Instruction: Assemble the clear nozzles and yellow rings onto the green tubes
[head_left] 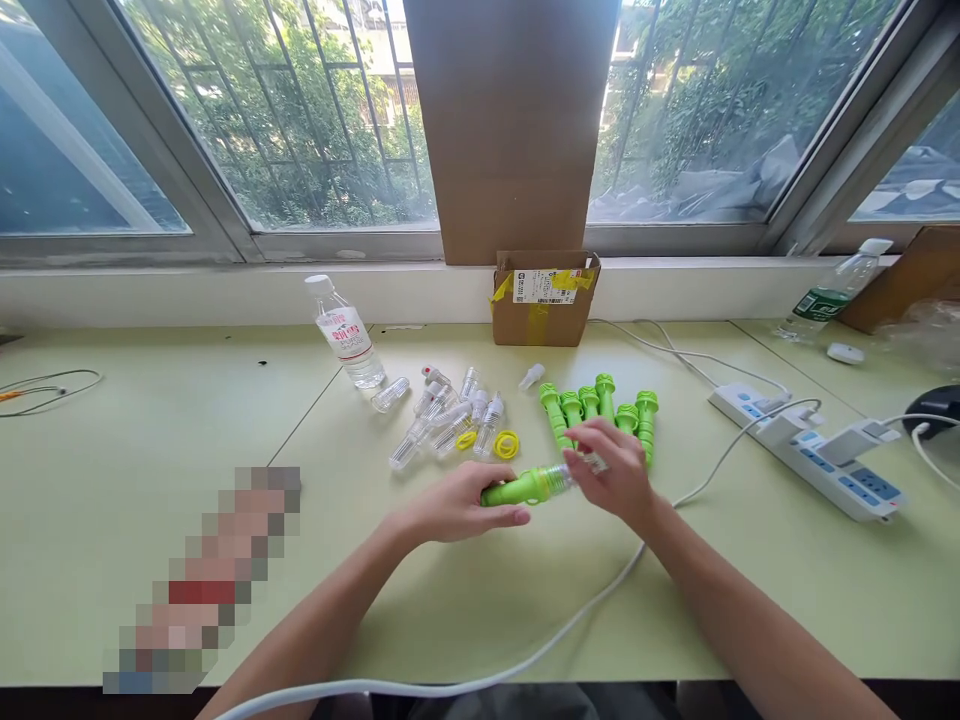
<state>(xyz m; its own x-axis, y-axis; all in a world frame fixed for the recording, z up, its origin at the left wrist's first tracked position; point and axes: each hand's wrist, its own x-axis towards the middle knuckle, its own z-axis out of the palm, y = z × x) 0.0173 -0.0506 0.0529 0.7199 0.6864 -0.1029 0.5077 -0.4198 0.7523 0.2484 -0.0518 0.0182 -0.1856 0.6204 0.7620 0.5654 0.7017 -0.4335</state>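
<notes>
My left hand (454, 508) is closed around a bright green plastic tube (517, 490), held level just above the table. A clear ribbed end, seemingly a clear plastic part, sits at the tube's right side. My right hand (616, 475) has its fingers bent around this clear part (597, 462), which they partly cover. Behind my right hand lie several similar green tubes (589, 402) with ridged caps. Beyond my left hand is a loose pile of clear plastic tubes (450, 425), some with white tops. Yellow rings (506, 445) lie at the pile's front.
A small cardboard box (536, 322) stands by the window sill. One water bottle (351, 340) is at back left, another (825, 298) at back right. On the right lies a power strip (847, 485); a white cable (592, 605) crosses under my right arm. A pixelated patch covers the left front.
</notes>
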